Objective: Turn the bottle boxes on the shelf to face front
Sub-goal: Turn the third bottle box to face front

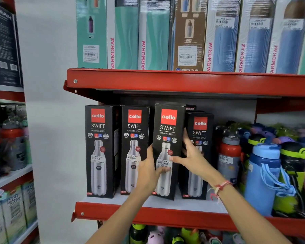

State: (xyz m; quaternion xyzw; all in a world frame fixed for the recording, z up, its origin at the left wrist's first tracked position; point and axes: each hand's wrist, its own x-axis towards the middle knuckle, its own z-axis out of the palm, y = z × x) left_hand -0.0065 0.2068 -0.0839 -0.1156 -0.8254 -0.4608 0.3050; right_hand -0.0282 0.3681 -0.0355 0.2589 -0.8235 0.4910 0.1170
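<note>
Tall, rectangular black cardboard boxes stand upright on a shelf (165,205) with a pale top surface and a glossy red metal front lip. Each box front is printed with a red square logo, white lettering and a picture of a polished steel bottle; white price stickers sit across the bottle pictures.

The third box (167,148) is held between both hands and stands slightly forward of its neighbours, its printed front turned to the viewer, its base resting on the shelf. The left hand (148,171) presses against its left edge, thumb lying across the lower front near the sticker. The right hand (192,155) has spread fingers along the box's right edge, thumb on the front; a red thread bracelet (222,186) circles that wrist. The two hands thus clamp the box from opposite sides.

Just beyond the left hand stand the first box (100,150) and second box (132,148), both front-facing. Behind the right hand's fingers stands the fourth box (199,155), shorter, front-facing. Further past the right hand, smooth plastic bottles (262,173) in blue, red and green crowd the shelf.
</note>
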